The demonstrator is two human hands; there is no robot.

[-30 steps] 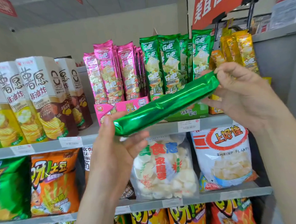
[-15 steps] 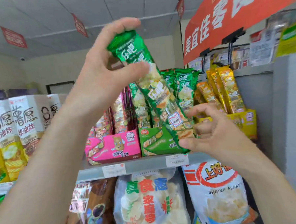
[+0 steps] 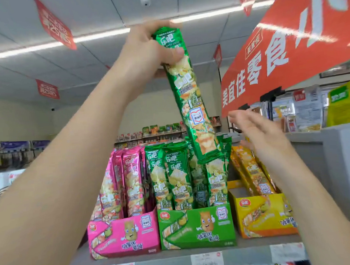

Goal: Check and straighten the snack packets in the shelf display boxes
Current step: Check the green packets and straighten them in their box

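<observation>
My left hand (image 3: 149, 50) grips the top end of a long green snack packet (image 3: 191, 103), held high and nearly upright. Its lower end hangs just above the green packets standing in the green display box (image 3: 195, 226). My right hand (image 3: 259, 134) is off the packet, fingers spread, to the right of its lower half and above the yellow box. A pink display box (image 3: 124, 234) with pink packets (image 3: 128, 179) stands to the left, and a yellow display box (image 3: 263, 217) with yellow packets (image 3: 253, 172) to the right.
All three boxes sit on a grey shelf (image 3: 247, 250) with price tags along its front edge. A red hanging sign (image 3: 287, 51) slants overhead at the right. A grey shelf unit (image 3: 342, 164) stands close on the right.
My left hand raised the green packet higher and turned it upright. My right hand let go of its lower end and opened. The view tilted upward.
</observation>
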